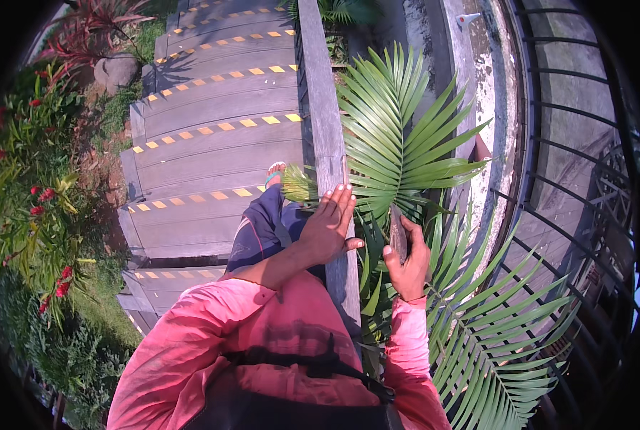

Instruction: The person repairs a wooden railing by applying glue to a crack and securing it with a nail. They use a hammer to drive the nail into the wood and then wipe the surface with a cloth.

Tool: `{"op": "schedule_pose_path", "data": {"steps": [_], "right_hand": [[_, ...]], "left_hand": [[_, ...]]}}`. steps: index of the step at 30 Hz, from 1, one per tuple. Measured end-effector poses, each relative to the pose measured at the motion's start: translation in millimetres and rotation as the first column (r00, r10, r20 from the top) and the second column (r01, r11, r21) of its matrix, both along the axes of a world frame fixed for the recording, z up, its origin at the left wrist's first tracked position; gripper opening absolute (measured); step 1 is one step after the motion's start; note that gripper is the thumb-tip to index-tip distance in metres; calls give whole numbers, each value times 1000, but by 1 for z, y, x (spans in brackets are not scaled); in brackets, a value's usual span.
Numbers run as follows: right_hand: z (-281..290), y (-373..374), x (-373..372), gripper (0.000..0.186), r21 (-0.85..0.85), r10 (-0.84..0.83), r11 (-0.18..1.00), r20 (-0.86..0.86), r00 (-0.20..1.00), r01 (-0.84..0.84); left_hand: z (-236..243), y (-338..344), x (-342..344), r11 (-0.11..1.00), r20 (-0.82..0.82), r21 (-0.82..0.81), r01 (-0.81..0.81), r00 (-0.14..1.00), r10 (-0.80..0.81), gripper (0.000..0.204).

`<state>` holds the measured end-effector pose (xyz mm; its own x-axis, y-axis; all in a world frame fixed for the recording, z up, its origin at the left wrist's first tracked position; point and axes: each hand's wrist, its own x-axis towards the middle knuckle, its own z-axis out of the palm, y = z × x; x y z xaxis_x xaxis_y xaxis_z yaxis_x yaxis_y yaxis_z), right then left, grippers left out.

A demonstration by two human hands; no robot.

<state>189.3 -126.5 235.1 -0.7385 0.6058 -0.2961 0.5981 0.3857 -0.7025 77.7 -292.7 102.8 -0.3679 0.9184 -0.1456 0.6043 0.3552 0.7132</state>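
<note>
My left hand (328,226) lies with fingers extended on a weathered wooden railing (325,107) that runs up the middle of the view. Just right of it, my right hand (406,261) grips a brown, rough, narrow piece (397,233), perhaps a palm stalk; its exact kind is unclear. A green palm frond (399,136) fans out above that hand, and a second frond (477,344) spreads below and right of it. A small yellowish frond (297,183) pokes out beside the railing near my left hand.
Wooden steps (219,165) with striped edge markings run left of the railing, my sandalled foot (275,172) on them. Red-flowering plants (54,201) and a rock (115,72) border them. Right of the fronds are a black metal railing (567,100) and a pale, peeling ledge (499,86).
</note>
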Motion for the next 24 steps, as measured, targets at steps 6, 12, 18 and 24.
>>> {"op": "schedule_pose_path", "data": {"steps": [6,12,18,24], "right_hand": [[2,-15,-3,71,161,174,965,195,965,-206],[-11,-23,-6,73,242,257,917,244,935,-316],[-44,-42,-41,78,292,442,786,349,826,-544],[-74,-35,-73,76,286,458,792,307,834,-540]], "left_hand": [[2,0,-7,999,-56,-37,39,998,-41,101],[-41,24,-47,972,-63,-74,-221,974,217,85],[-85,-21,-4,610,502,-275,-743,431,750,86],[-29,-7,3,661,845,-533,-528,-309,436,90]]}}
